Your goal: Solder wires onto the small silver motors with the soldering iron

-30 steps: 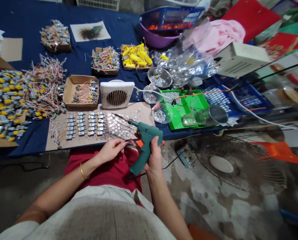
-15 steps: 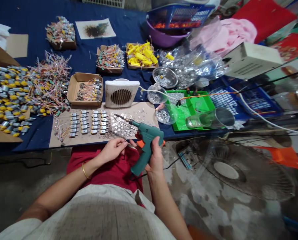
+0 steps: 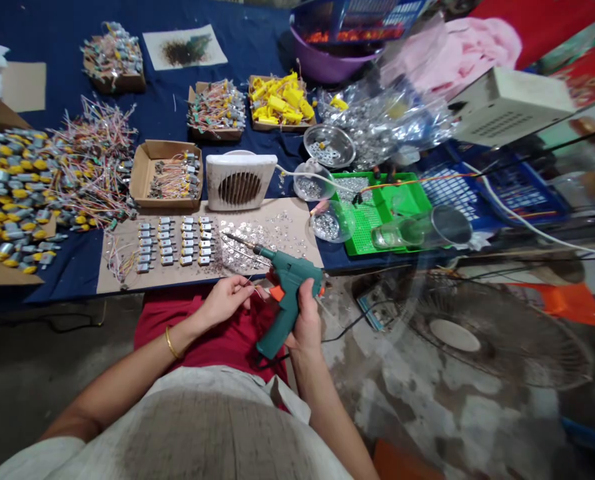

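Observation:
In my right hand (image 3: pixel 304 323) is a green soldering gun (image 3: pixel 288 293) with an orange trigger; my fingers wrap its grip. Its thin metal tip points left over the front of the cardboard sheet (image 3: pixel 297 248). Close to the trigger, the fingers of my left hand (image 3: pixel 228 298) are pinched together over my lap. A thin pale wire shows at those fingertips, its ends partly hidden. Small motors (image 3: pixel 166 243) stand in rows on the cardboard, left of the tip. Small shiny metal pieces (image 3: pixel 247 250) lie scattered beneath the tip.
A small white fan (image 3: pixel 241 181) stands behind the motor rows. Beside it is a cardboard tray (image 3: pixel 141 175) of wired motors. Loose motors (image 3: pixel 12 193) heap at left. At right are a green basket (image 3: pixel 367 243), metal bowl (image 3: pixel 348 143) and floor fan (image 3: pixel 507 333).
The soldering gun has shifted slightly toward my body, along with my right hand. My left hand stays pinched in nearly the same place. The whole view has tilted a little.

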